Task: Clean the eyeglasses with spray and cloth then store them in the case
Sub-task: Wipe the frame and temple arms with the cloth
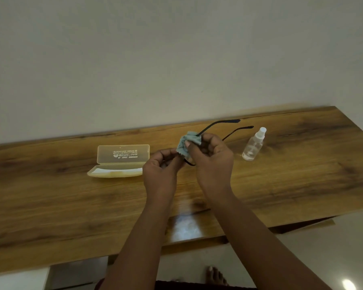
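Glasses [218, 127]: held above the table [71, 195], between both hands; light, thin-framed, probably easily bent; best gripped at rim or bridge.
Cloth [187, 143]: soft, bunched over one lens.
Right hand [213, 162]: pinching cloth onto lens.
Left hand [160, 167]: gripping frame.
Hidden: lenses, bridge behind fingers.
Case [122, 162]: open, left.
Spray [254, 144]: right, upright.

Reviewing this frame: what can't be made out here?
- Lenses of the eyeglasses: head view, hidden behind the cloth and both hands, left hand, right hand.
- Print on the open case lid: too small and upside down.
- Liquid level in the spray bottle: clear, too small to tell.
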